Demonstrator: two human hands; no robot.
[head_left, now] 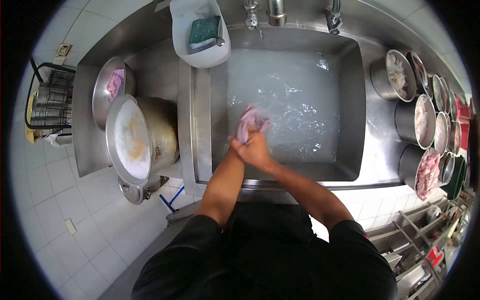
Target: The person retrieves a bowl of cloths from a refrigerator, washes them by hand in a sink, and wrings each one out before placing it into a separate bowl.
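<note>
Both of my hands are together over the left part of a steel sink [350, 125] that holds cloudy water [295, 100]. A wet pink cloth [252, 121] is bunched between them, above the water. My right hand [255, 150] is closed round its lower end. My left hand [238, 144] lies against the right one, mostly hidden behind it, and its grip on the cloth does not show clearly.
A white container [202, 57] with a green scouring pad [205, 31] stands at the sink's back left corner. Taps [276, 12] hang above the back edge. Left are a large foamy pot [162, 131] and a bowl [102, 95]. Several metal pots [407, 122] line the right.
</note>
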